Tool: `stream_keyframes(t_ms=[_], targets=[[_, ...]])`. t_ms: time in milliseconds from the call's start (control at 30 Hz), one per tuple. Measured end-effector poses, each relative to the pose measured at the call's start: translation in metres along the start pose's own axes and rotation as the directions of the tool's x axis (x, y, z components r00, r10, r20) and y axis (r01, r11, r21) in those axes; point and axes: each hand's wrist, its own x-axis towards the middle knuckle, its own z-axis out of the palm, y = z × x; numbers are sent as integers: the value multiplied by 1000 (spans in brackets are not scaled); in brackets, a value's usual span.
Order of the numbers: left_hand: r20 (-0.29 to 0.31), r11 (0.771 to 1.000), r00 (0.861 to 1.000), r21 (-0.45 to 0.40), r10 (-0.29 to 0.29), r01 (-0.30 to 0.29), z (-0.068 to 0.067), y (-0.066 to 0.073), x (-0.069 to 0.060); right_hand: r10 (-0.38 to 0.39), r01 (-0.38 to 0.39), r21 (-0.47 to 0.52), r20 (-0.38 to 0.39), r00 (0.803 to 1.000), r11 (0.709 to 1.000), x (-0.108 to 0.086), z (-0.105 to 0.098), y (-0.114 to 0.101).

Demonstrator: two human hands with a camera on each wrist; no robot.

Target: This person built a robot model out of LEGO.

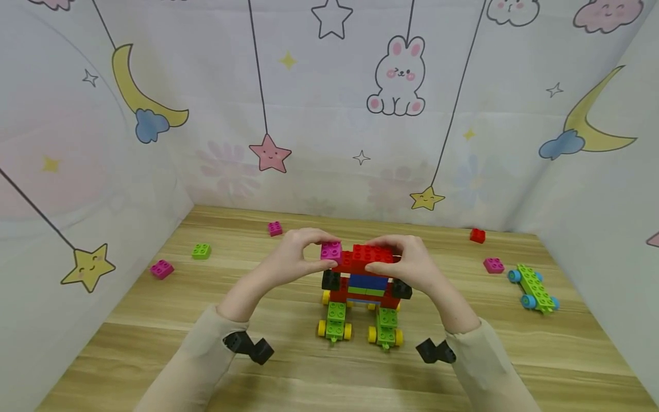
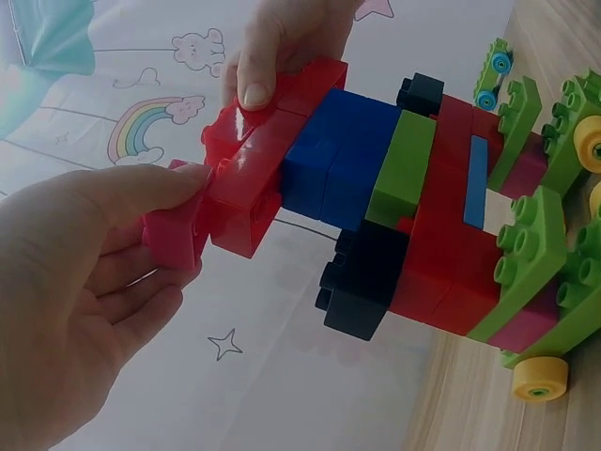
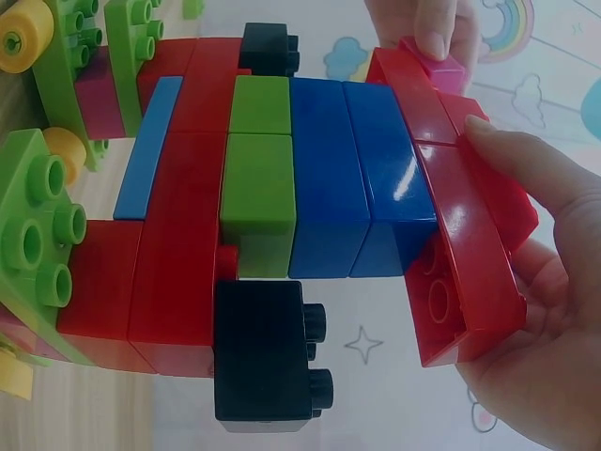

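My left hand point(image 1: 293, 256) pinches a small magenta block point(image 1: 331, 252) between thumb and fingers, at the left end of the red top row point(image 2: 246, 202). Whether that block is pressed down on the studs cannot be told. Around a red brick point(image 1: 372, 255) on the top right, my right hand point(image 1: 416, 264) curls its thumb and fingers. Both hands are on a tall block build. Beneath its red top come blue bricks point(image 3: 329, 178), lime green bricks point(image 3: 258, 188) and a wide red layer point(image 3: 183, 235). A black block point(image 3: 263, 352) juts out on each side. Lime wheeled bases point(image 1: 336, 319) carry it.
Loose magenta blocks point(image 1: 162, 269) and a lime block point(image 1: 201, 250) lie on the wooden table point(image 1: 154, 337) to the left. Farther right are a red block point(image 1: 477, 235), another magenta block point(image 1: 494, 265) and a lime car base with blue wheels point(image 1: 535, 288). Printed cloth walls point(image 1: 329, 103) enclose the table.
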Motion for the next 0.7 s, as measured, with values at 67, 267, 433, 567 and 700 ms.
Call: stream_keyframes(t_ms=[67, 267, 433, 567, 700], targets=[[10, 1000, 1000, 9, -4, 4, -1, 1, 1, 1, -1, -3, -2, 1000, 1000, 0, 0, 0], [51, 999, 998, 27, -29, 28, -5, 6, 4, 5, -5, 0, 1, 1000, 1000, 0, -1, -1], [91, 997, 994, 49, -57, 53, -7, 8, 8, 11, -11, 0, 3, 1000, 1000, -1, -1, -1], [115, 995, 990, 64, -81, 74, -9, 10, 9, 13, -13, 0, 4, 1000, 1000, -1, -1, -1], [134, 994, 986, 67, -97, 88, -10, 11, 11, 11, -11, 1, 4, 1000, 1000, -1, -1, -1]])
